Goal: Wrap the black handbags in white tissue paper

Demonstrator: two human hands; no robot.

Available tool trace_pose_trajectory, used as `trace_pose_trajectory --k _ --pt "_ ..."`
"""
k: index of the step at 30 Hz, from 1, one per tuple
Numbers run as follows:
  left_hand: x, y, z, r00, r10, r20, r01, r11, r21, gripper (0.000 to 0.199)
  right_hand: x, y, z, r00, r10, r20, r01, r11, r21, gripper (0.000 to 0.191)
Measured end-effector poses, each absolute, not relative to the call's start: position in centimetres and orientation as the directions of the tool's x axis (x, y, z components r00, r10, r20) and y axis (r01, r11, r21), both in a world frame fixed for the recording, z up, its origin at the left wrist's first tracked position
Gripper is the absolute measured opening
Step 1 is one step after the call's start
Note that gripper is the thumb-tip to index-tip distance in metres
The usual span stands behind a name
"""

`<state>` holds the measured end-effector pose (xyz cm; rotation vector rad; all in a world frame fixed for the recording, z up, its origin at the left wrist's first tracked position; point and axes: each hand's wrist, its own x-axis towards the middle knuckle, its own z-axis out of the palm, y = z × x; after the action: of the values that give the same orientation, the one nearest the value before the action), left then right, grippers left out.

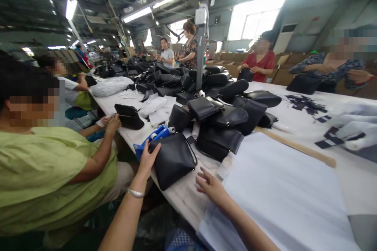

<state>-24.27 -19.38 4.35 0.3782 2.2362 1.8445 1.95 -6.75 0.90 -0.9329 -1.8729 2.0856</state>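
Note:
A black leather-look handbag (173, 160) stands at the table's near edge, tilted, with a thin strap along its right side. My left hand (149, 159) grips its upper left edge, thumb on the front face and some fingers hidden behind. To the right of the bag, my right hand (209, 185) is held over the tabletop, fingers apart and nothing in them. It is close to a stack of white paper sheets (282, 188). Just behind the held bag lies a blue tool with a white roller (154, 135), perhaps a tape dispenser, partly covered by the bag.
Black bags (218, 115) are heaped along the long table (350, 182) around a grey post (201, 47). A wooden strip (297, 146) lies behind the paper. A co-worker in green (53, 168) sits close on my left, handling another black bag (129, 117). Other people work across the table.

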Motion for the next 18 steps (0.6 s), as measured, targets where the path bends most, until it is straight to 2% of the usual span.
trace_pose_trajectory --k 2,4,7,10,14,18 --pt "-23.9 -19.5 3.9 -0.936 0.348 -0.058 -0.019 0.113 0.993 0.084 -0.1 -6.5 0.4 -0.731 0.641 -0.235 0.266 -0.050 -0.963 0.091" --pt "-23.4 -19.7 3.8 -0.919 0.377 -0.115 -0.103 0.054 0.993 0.079 -1.6 -6.4 0.3 -0.714 0.690 -0.120 0.282 0.127 -0.951 0.082" --pt "-22.1 -20.2 4.1 -0.867 0.453 -0.207 -0.230 0.006 0.973 0.070 -2.6 -6.8 1.0 -0.717 0.697 0.010 0.317 0.340 -0.886 0.073" --pt "-19.5 -20.4 5.2 -0.807 0.535 -0.249 -0.348 -0.090 0.933 0.070 -1.7 -7.7 2.3 -0.737 0.665 0.122 0.278 0.462 -0.842 0.071" --pt "-13.8 -19.4 7.2 -0.724 0.615 -0.312 -0.545 -0.232 0.806 0.056 1.8 -8.8 4.4 -0.795 0.555 0.246 0.061 0.476 -0.878 0.088" --pt "-8.0 -18.0 8.3 -0.674 0.706 -0.217 -0.537 -0.267 0.800 0.051 5.3 -9.5 5.5 -0.739 0.643 0.201 0.030 0.329 -0.944 0.094"
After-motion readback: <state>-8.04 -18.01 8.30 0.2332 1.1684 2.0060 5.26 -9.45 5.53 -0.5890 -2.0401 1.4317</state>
